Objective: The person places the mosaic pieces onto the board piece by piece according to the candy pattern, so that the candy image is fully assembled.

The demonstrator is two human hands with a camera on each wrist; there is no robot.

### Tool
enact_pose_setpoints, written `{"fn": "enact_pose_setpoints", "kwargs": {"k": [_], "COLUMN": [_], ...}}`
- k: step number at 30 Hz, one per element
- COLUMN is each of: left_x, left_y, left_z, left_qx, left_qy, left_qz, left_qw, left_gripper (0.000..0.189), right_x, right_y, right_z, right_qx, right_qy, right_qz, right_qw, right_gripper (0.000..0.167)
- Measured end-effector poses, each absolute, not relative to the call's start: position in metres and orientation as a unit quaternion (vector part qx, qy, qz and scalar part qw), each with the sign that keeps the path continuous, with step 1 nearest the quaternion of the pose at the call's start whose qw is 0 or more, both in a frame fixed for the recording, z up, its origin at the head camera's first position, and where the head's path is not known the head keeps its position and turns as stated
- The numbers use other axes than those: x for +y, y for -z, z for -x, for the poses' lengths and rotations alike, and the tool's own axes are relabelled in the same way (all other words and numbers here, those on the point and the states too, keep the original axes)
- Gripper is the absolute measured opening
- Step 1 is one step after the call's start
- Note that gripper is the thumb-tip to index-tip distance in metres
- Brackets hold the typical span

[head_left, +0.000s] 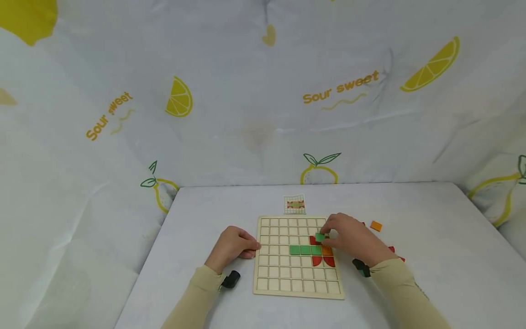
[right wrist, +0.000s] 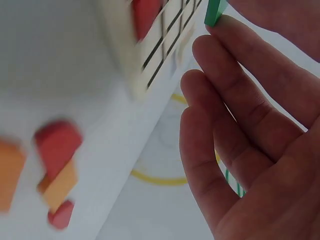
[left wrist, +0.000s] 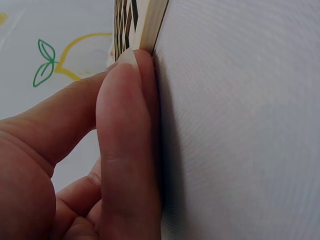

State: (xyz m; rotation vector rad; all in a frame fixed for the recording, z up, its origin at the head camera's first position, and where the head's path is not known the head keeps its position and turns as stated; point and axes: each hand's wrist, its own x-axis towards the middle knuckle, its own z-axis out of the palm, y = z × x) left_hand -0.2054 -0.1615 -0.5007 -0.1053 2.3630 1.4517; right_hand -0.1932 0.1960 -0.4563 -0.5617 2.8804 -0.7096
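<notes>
A pale wooden grid board point(head_left: 273, 274) lies on the white table. My left hand point(head_left: 232, 246) pinches the board's left edge between thumb and finger, seen close up in the left wrist view. My right hand point(head_left: 353, 235) holds a green square tile point(head_left: 319, 237) between thumb and index finger, just above the board's right part; its other fingers point(right wrist: 212, 155) are loosely bent. Three green tiles point(head_left: 305, 250) form a row on the board, with an orange tile point(head_left: 327, 251) at their right end. Red rounded pieces point(head_left: 317, 261) lie below it, and red point(head_left: 312, 240) shows above, partly hidden.
Behind the board lies a small printed pattern card point(head_left: 294, 204). Right of the board are a loose orange tile point(head_left: 376, 225) and red pieces point(head_left: 391, 249), partly behind the right arm. A white cloth with lemon prints point(head_left: 320, 176) hangs behind the table.
</notes>
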Motion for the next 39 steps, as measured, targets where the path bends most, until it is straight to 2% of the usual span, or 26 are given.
{"fn": "enact_pose_setpoints", "kwargs": {"k": [9,16,39], "left_x": [-0.162,-0.160,-0.161], "left_y": [0.501,0.500,0.500], "left_z": [0.206,0.206,0.206], "left_qx": [0.835,0.835,0.835], "left_qy": [-0.518,-0.517,-0.517], "left_qz": [0.039,0.042,0.043], "left_qw": [0.183,0.183,0.183], "left_gripper": [0.019,0.019,0.018], "right_x": [0.143,0.120,0.105], "right_y": [0.463,0.471,0.480], "right_z": [0.201,0.200,0.196], "right_qx": [0.946,0.941,0.947], "right_qy": [0.223,0.220,0.202], "right_qz": [0.227,0.251,0.248], "right_qw": [0.062,0.051,0.046], "right_gripper": [0.012,0.012,0.012]}}
